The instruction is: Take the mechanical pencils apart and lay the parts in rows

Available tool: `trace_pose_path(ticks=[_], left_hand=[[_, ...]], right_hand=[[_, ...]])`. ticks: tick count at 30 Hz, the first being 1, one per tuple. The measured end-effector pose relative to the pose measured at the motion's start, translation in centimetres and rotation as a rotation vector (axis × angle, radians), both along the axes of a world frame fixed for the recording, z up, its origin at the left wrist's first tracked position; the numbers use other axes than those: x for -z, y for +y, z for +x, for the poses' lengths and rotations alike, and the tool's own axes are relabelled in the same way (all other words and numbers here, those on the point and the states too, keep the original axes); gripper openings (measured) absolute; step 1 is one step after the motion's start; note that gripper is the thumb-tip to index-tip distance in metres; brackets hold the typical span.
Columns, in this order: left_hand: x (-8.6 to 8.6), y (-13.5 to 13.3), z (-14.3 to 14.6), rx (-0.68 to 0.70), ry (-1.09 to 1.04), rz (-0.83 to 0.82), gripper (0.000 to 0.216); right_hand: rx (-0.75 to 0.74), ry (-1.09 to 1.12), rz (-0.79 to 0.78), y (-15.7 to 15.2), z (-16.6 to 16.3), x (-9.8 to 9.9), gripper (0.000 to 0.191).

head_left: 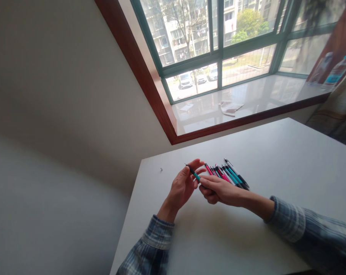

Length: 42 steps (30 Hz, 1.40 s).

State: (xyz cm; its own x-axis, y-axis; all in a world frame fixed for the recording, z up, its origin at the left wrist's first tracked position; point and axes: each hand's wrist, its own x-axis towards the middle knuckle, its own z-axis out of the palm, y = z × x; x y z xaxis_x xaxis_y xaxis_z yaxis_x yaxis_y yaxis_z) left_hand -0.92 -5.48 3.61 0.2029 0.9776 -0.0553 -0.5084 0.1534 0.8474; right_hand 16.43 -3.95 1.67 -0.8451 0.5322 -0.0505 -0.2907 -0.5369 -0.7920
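Note:
Both my hands meet over the white table (276,160) and hold one teal pen (195,175) with a black tip pointing up and left. My left hand (182,187) pinches the pen's front part between thumb and fingers. My right hand (218,190) is closed around its rear end. Just behind my right hand lies a row of several pens (228,174), pink, teal and black, side by side on the table.
A tiny dark part (161,169) lies near the table's far left corner. Beyond the table runs a glossy window sill (247,103) with a crumpled cloth (229,108) and a paper scrap. Two bottles (332,70) stand at the far right.

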Motion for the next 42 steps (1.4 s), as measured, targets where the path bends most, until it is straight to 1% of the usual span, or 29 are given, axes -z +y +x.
trace_pose_path(ticks=[2, 4, 8, 10, 11, 12, 13, 15, 19, 21, 23, 25, 29, 33, 37, 39, 42], left_hand=[[0.5, 0.4, 0.2, -0.046, -0.042, 0.02, 0.028], [0.7, 0.9, 0.3, -0.056, -0.055, 0.06, 0.025], [0.5, 1.9, 0.8, -0.038, -0.012, 0.081, 0.026], [0.3, 2.1, 1.3, -0.048, 0.036, 0.079, 0.028], [0.3, 2.2, 1.5, -0.063, 0.061, 0.082, 0.028], [0.3, 2.3, 1.7, -0.082, 0.079, 0.087, 0.029], [0.4, 2.4, 1.9, -0.103, 0.092, 0.089, 0.029], [0.5, 2.6, 2.0, -0.134, 0.101, 0.074, 0.028], [0.6, 3.2, 1.6, -0.103, 0.097, -0.025, 0.037], [0.7, 3.5, 1.3, -0.135, 0.087, -0.034, 0.033], [0.8, 3.8, 1.0, -0.191, 0.079, -0.014, 0.022], [0.9, 4.0, 0.9, -0.189, 0.072, 0.009, 0.019], [0.9, 4.1, 0.9, -0.099, 0.063, 0.044, 0.031], [0.6, 4.0, 1.1, -0.062, 0.104, 0.004, 0.045], [0.5, 4.1, 1.1, -0.082, 0.142, 0.036, 0.031], [0.5, 4.1, 1.1, -0.098, 0.147, 0.063, 0.032], [0.5, 4.1, 1.2, -0.079, 0.13, 0.082, 0.035]], right_hand=[[0.05, -0.036, 0.031, 0.4, -0.2, 0.0, 0.045], [0.141, -0.121, 0.11, 0.6, -0.5, 0.1, 0.046], [0.322, -0.263, 0.235, 0.2, -0.6, -0.1, 0.032], [0.502, -0.371, 0.404, -0.4, -0.5, -0.3, 0.019], [0.597, -0.437, 0.494, -0.7, -0.3, -0.4, 0.016], [0.656, -0.497, 0.567, -1.0, -0.2, -0.5, 0.016], [0.682, -0.538, 0.617, -1.2, -0.1, -0.5, 0.017], [0.657, -0.564, 0.637, -1.4, 0.0, -0.5, 0.015], [0.583, -0.467, 0.492, -1.3, -0.1, 0.1, 0.016], [0.581, -0.427, 0.468, -1.2, -0.1, 0.2, 0.017], [0.594, -0.431, 0.513, -1.2, 0.0, 0.0, 0.015], [0.608, -0.463, 0.57, -1.3, 0.3, -0.2, 0.012], [0.596, -0.523, 0.62, -1.4, 0.6, -0.6, 0.01], [0.619, -0.54, 0.615, -1.4, 0.7, -0.6, 0.01], [0.624, -0.536, 0.637, -1.3, 0.8, -0.6, 0.01], [0.612, -0.542, 0.662, -1.4, 0.9, -0.7, 0.011], [0.612, -0.596, 0.709, -1.4, 0.9, -0.8, 0.012]])
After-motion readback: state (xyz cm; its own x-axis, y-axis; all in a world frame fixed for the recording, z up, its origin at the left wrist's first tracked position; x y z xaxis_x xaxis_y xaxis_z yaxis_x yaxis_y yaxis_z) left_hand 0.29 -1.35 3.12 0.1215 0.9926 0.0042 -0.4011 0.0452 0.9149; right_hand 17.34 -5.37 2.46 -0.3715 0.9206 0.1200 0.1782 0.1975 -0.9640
